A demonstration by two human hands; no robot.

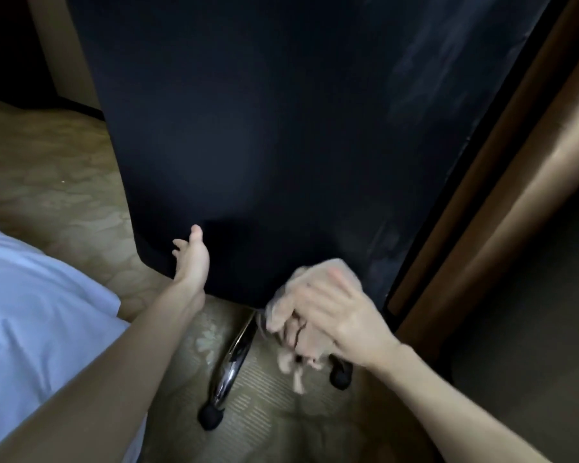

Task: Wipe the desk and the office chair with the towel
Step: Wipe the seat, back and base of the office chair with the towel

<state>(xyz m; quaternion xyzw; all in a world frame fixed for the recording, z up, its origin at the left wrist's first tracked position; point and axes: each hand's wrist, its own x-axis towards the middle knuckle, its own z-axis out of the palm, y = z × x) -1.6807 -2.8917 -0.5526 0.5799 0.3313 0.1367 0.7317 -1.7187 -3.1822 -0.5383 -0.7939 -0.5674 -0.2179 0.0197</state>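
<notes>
The dark back of the office chair (264, 135) fills most of the view, seen from behind. My left hand (191, 259) touches its lower left edge with the fingers straight. A pale beige towel (291, 329) is gripped in my right hand (331, 312), which holds it against the lower right part of the chair back; the towel is blurred. Below, a chrome leg (229, 359) of the chair base ends in a black caster (209, 416). A second caster (341, 375) shows under my right hand. The desk (522, 182) runs along the right as a brown wooden edge.
Patterned beige carpet (47, 182) covers the floor at left and below. My white garment (30, 312) fills the lower left corner. A tan wall panel (54, 45) stands at upper left. Dark space lies under the desk at lower right.
</notes>
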